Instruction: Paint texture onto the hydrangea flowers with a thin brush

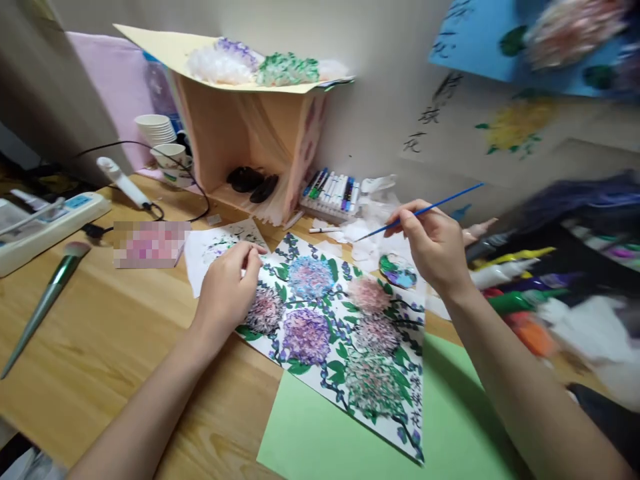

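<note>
My right hand [436, 247] is closed round a thin blue paintbrush [445, 201], its tip pointing left above crumpled white tissue. Below it lies a flower painting [337, 319] on white paper, with raised pink, purple, blue and green blossoms, green leaves and dark stems. My left hand [229, 283] rests over the painting's left edge, fingers curled together; whether anything is between them is hidden. A small round palette [397, 271] with green, purple and blue paint sits beside the painting, near my right hand. Green paper [310, 427] lies partly under the painting.
A paint-smeared white sheet [200, 260] lies behind my left hand. A makeup-style brush [47, 303] and a power strip [55, 223] are at left. A pink cardboard box [200, 127], paper cups [170, 160] and markers [331, 193] stand behind. Paint tubes [525, 300] crowd the right.
</note>
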Motion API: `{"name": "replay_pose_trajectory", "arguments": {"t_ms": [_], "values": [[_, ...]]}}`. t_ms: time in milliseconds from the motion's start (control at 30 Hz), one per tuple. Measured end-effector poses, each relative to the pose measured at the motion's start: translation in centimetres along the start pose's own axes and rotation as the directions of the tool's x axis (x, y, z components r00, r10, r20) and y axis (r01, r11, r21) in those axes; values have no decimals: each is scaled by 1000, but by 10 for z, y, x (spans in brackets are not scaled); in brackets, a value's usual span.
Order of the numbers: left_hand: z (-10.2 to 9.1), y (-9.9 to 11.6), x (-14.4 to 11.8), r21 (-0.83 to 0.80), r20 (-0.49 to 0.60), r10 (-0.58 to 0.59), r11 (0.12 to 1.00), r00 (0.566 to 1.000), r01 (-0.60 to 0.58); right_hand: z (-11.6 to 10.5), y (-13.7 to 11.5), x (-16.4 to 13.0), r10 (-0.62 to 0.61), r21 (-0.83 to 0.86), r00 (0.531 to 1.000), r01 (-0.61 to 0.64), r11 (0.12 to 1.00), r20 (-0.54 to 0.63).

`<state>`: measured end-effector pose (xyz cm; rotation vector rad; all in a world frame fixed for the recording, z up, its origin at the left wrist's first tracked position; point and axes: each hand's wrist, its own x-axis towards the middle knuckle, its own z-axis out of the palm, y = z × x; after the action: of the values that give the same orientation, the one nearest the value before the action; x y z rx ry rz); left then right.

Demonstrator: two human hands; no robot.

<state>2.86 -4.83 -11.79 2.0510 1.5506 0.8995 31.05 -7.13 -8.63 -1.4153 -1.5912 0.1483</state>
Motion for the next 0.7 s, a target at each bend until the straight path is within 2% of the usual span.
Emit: {"name": "replay_pose_trajectory", "arguments": {"t_ms": [100, 200, 333, 433, 567, 700], "values": [[3, 10, -8, -23, 16, 149, 989, 989, -148, -38, 17, -30, 62, -147, 992, -78, 986, -107], [8, 18, -18, -33, 85, 317, 948, 945, -315, -56, 36, -62, 131, -187, 972, -167, 968, -194], [16, 22, -30, -48, 158, 511, 859, 845, -510, -54, 55, -92, 139, -163, 959, -182, 970, -246], [21, 23, -34, -55, 194, 569, 819, 799, -571, -46, 62, -101, 112, -175, 964, -156, 972, -239], [21, 23, -35, -55, 201, 598, 798, 776, -600, -40, 65, -102, 69, -206, 981, -106, 973, -180], [19, 22, -34, -43, 184, 594, 801, 783, -597, -39, 68, -102, 38, -232, 988, -72, 970, -149]]}}
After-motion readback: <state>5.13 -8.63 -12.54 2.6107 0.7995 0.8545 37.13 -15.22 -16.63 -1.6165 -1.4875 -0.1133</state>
